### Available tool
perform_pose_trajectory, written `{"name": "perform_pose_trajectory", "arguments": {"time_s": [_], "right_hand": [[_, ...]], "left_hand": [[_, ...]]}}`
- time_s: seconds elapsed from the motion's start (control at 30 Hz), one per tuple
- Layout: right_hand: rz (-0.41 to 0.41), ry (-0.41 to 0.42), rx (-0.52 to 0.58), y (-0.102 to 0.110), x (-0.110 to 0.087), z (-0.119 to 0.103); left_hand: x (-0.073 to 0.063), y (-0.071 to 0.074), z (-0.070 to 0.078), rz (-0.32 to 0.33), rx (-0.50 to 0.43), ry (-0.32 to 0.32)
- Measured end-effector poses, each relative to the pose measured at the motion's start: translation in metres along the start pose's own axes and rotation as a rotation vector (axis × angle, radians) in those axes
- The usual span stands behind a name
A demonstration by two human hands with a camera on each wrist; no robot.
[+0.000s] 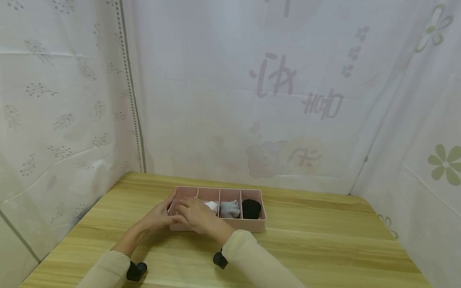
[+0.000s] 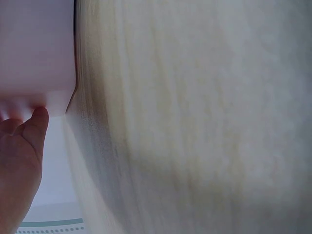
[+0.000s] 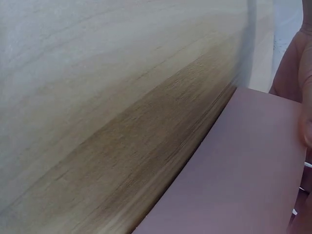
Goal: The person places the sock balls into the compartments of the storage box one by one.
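A pink divided box [image 1: 252, 227] stands on the table. My left hand [image 1: 158, 216] holds its left end, with fingers along the end wall and the thumb reaching over the front edge; in the left wrist view, fingertips [image 2: 40, 114] press on the end wall. My right hand [image 1: 198, 216] lies over the left part of the box, its fingers dipping into the leftmost compartment; I cannot tell whether they hold anything. A white cloth bundle [image 1: 212, 206] shows partly behind it in the second compartment. A grey cloth bundle [image 1: 229, 209] and a black one [image 1: 251, 209] fill the other two compartments.
The wood-grain table [image 1: 324, 240] extends around the box. Pale printed curtains [image 1: 201, 100] hang behind and at both sides. Black wrist devices [image 1: 137, 271] sit at both sleeves.
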State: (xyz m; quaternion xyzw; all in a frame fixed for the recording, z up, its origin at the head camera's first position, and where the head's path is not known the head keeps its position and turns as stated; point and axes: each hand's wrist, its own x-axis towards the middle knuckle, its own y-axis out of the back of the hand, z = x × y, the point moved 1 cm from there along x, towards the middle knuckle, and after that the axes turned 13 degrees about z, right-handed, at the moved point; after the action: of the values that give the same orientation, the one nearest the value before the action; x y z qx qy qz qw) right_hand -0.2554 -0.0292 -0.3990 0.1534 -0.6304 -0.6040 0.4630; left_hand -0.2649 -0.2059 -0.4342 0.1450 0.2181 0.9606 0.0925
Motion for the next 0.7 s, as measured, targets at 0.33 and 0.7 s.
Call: {"name": "perform_pose_trajectory", "arguments": {"time_s": [0.33, 0.7], "right_hand": [[0.041, -0.119, 0.108, 0.01, -0.024, 0.016], [0.262, -0.377, 0.212, 0.054, -0.116, 0.082]], "left_hand": [[0.0, -0.002, 0.003, 0.008, 0.039, 0.038], [0.002, 0.008, 0.006, 0.019, 0.106, 0.079]]}}
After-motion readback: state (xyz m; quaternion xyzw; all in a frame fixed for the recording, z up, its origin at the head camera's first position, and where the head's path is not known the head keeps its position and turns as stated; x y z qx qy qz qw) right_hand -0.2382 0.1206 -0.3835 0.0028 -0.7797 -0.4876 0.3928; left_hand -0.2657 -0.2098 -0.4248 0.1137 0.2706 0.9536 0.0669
